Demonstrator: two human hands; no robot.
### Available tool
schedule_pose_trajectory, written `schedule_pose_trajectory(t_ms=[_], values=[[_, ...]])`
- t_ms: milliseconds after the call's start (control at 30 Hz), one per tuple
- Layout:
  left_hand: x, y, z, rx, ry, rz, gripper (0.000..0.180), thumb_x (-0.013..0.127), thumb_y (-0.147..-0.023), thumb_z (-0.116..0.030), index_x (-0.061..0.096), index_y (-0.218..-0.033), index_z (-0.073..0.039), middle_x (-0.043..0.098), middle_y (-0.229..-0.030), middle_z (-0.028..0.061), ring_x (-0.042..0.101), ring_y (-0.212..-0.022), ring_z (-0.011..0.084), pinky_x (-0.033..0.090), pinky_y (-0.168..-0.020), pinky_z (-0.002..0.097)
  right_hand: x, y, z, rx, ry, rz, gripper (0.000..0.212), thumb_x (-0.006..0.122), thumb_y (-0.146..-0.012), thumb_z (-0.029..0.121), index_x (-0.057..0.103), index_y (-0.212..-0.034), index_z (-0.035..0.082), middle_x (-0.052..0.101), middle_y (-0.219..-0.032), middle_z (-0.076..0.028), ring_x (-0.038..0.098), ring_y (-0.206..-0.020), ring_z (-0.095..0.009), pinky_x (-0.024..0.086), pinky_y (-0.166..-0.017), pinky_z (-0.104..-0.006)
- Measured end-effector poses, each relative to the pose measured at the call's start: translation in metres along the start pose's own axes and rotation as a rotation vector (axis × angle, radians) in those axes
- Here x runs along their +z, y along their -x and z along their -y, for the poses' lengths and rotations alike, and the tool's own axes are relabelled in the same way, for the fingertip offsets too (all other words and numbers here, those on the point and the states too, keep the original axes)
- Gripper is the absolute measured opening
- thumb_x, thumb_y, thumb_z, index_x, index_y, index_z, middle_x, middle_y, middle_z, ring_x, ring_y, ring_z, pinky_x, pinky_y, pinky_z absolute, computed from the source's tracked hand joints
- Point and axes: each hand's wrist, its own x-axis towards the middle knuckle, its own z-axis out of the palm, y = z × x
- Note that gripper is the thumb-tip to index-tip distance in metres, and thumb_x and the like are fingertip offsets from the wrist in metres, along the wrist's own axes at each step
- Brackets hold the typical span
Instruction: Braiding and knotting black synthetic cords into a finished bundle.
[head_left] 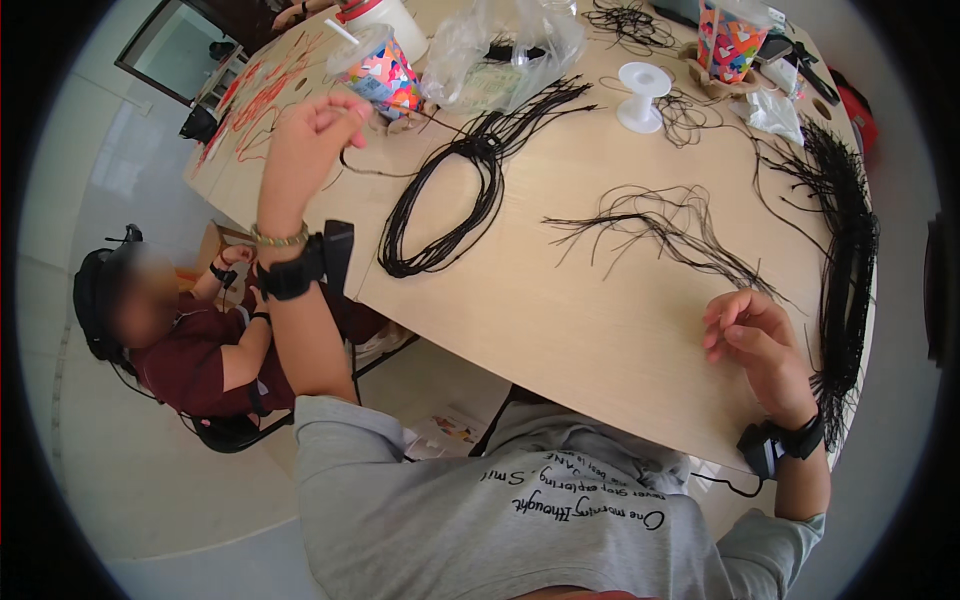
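Observation:
My left hand (322, 128) is raised over the table's left part with thumb and fingers pinched together. A thin black cord (378, 172) curves from beneath it toward a coiled bundle of black cords (440, 215), which is gathered at its upper end with loose ends fanning out. My right hand (752, 335) hovers by the near right table edge, fingers curled and thumb against them. Whatever it may pinch is too small to make out. Just beyond it lies a loose spread of thin black cords (690, 245).
A long bundle of black cords (848, 260) lies along the right edge. Farther back are a white spool (641, 97), a clear plastic bag (510, 60), and two patterned cups (378, 72) (728, 42). Red cords (262, 88) lie far left. Another person (205, 340) sits at left.

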Motion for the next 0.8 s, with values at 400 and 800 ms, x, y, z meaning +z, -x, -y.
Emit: schedule_pose_trajectory(t_ms=[400,800], values=[[-0.056,-0.105,-0.064,0.226,-0.273,-0.126,0.026,0.068,-0.087,-0.033,0.07,-0.098,-0.009,0.06,-0.073,-0.0078,0.048,-0.061,0.0014,0.033,-0.054,0.0175,-0.006,0.003,-0.001,-0.003,-0.02,0.048,0.005,0.054,-0.088,0.005,0.057,-0.092,0.004,0.06,-0.102,-0.007,0.059,-0.085,-0.012,0.049,-0.075,-0.0268],[-0.086,-0.109,-0.125,0.227,-0.24,-0.284,0.017,0.07,-0.085,-0.016,0.068,-0.077,-0.002,0.061,-0.062,0.0002,0.052,-0.05,0.0064,0.037,-0.044,0.0195,-0.002,0.003,0.002,0.02,-0.024,0.043,0.006,0.053,-0.088,0.005,0.056,-0.093,0.005,0.059,-0.102,-0.007,0.059,-0.086,-0.013,0.048,-0.075,-0.0267]])
